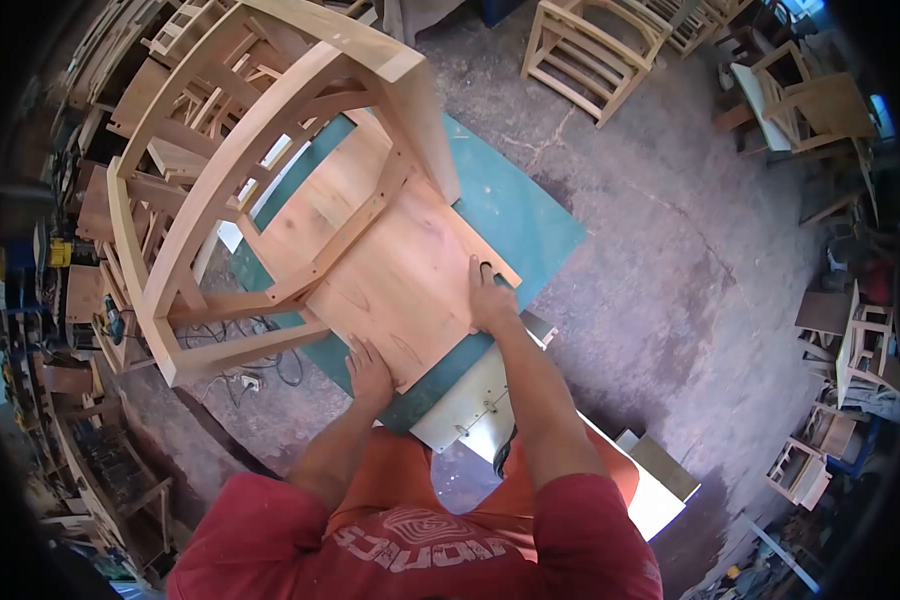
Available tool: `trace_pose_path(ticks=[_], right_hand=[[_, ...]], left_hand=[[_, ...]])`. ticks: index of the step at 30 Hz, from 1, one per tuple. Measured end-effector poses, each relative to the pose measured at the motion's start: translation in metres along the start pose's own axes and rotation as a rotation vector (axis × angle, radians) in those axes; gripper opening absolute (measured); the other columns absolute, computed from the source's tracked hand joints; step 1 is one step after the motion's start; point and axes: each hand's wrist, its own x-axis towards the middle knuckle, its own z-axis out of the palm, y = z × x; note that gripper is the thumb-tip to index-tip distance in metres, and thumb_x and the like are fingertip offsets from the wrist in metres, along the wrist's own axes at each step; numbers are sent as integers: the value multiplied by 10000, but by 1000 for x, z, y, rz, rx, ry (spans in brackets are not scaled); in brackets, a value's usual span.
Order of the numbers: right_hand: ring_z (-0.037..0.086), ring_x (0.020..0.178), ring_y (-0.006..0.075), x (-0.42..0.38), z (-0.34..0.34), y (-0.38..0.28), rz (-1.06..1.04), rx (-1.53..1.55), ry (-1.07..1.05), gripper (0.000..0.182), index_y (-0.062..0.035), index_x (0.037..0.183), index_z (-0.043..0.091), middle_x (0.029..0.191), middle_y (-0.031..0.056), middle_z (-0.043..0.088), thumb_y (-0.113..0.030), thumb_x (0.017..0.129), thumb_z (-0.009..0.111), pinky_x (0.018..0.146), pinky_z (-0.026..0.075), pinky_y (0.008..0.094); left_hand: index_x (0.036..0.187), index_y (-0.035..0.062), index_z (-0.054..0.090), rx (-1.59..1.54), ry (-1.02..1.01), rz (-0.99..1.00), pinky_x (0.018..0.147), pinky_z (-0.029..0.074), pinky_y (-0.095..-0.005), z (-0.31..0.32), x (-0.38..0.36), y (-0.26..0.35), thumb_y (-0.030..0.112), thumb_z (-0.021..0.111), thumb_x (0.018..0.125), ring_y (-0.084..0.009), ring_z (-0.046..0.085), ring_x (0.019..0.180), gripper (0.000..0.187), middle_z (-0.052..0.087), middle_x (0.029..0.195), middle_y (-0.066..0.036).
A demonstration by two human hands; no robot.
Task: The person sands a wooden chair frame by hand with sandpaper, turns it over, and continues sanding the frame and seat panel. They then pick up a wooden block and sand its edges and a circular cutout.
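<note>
Keep the wooden panel [425, 255] flat, with its near edge between and just ahead of your 2 hands. Your left hand [371, 380] is open, fingers spread over the near left corner, so even pressure from the palm should steady that side. Your right hand [492, 303] lies at the right edge with its fingers bent; you cannot tell from here whether it grips or only presses, nor what the small dark shape at its fingertips is. Use both hands evenly, and watch that the panel doesn't twist or scrape against the angled wooden strip [363, 218] ahead of your left hand. That strip runs into the big curved frame [220, 165], which rises beyond and left of that hand; a bump there could shift everything.

Beneath the panel is a green surface [515, 210], showing ahead of your right hand and nearer you below both. A pale metal plate [435, 425] sits closer to your body, between your forearms. Past your right hand spreads the stained floor [650, 220], with 1 slatted wooden frame [568, 88] well ahead. Left of your left hand, mind the white plug [251, 382] and loose cables down there.
</note>
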Motion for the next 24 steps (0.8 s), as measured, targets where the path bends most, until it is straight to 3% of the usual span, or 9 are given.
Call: trace_pose_path(ticks=[6, 8, 10, 12, 16, 18, 19, 21, 24], right_hand=[[535, 1384, 392, -5, 22, 1, -36, -94, 164, 1489, -66, 1655, -40, 1655, 198, 298, -307, 612, 994, 1092, 522, 466], [520, 1399, 380, -5, 15, -11, 15, -110, 136, 1495, -68, 1655, -48, 1649, 192, 310, -318, 611, 992, 1095, 520, 462], [493, 1419, 370, -23, 22, -23, 42, -105, 42, 1522, -73, 1651, -90, 1631, 182, 341, -347, 610, 987, 1118, 500, 458], [497, 1413, 373, -33, 29, -28, 40, -89, 28, 1531, -74, 1649, -104, 1622, 187, 355, -351, 610, 986, 1126, 492, 456], [491, 1412, 383, -43, 51, -37, 11, -31, 4, 1530, -78, 1646, -133, 1589, 215, 398, -377, 629, 971, 1140, 472, 453], [521, 1388, 367, -44, 61, -43, 9, -12, 45, 1474, -78, 1652, -89, 1568, 207, 425, -371, 650, 951, 1101, 503, 470], [551, 1364, 350, -49, 67, -49, 4, 12, 67, 1418, -77, 1658, -46, 1546, 198, 452, -366, 671, 931, 1063, 535, 487], [543, 1365, 349, -71, 78, -55, -35, -10, 68, 1411, -73, 1657, -44, 1516, 204, 473, -388, 678, 921, 1067, 530, 486], [572, 1311, 369, -112, 73, -43, -51, -77, 125, 1415, -60, 1657, -25, 1416, 215, 532, -436, 671, 919, 1088, 503, 452]], left_hand=[[1599, -110, 148, -224, 54, 103, 1258, 234, -539, 10, -6, -36, 395, 915, 734, -466, 214, 1553, 1261, 69, 1675, -360], [1606, -69, 192, -609, 362, 183, 1248, 261, -528, 24, -6, -79, 377, 904, 764, -449, 250, 1537, 1189, 143, 1664, -334], [1594, -46, 252, -1151, 577, -129, 1222, 309, -500, -6, -13, -106, 314, 884, 807, -409, 328, 1488, 1071, 248, 1636, -284], [1546, -72, 319, -1131, 839, -80, 1190, 354, -446, -43, -13, -138, 267, 870, 851, -346, 415, 1415, 950, 371, 1568, -254], [1412, -93, 497, -1275, 845, -17, 1085, 456, -402, -104, -7, -167, 225, 868, 868, -291, 576, 1233, 731, 578, 1363, -216], [1172, -80, 647, -1470, 768, -173, 951, 525, -377, -112, -1, -185, 223, 870, 871, -247, 661, 1016, 482, 695, 1106, -151], [1172, -80, 647, -1474, 771, -177, 951, 525, -377, -126, -5, -184, 223, 870, 871, -247, 661, 1016, 482, 695, 1106, -151], [992, -60, 680, -1500, 825, -233, 876, 545, -380, -158, -28, -180, 195, 877, 852, -232, 667, 889, 351, 711, 970, -122], [1050, -75, 637, -1398, 820, -213, 884, 545, -375, -161, -56, -174, 175, 871, 847, -242, 668, 914, 398, 701, 983, -136]])
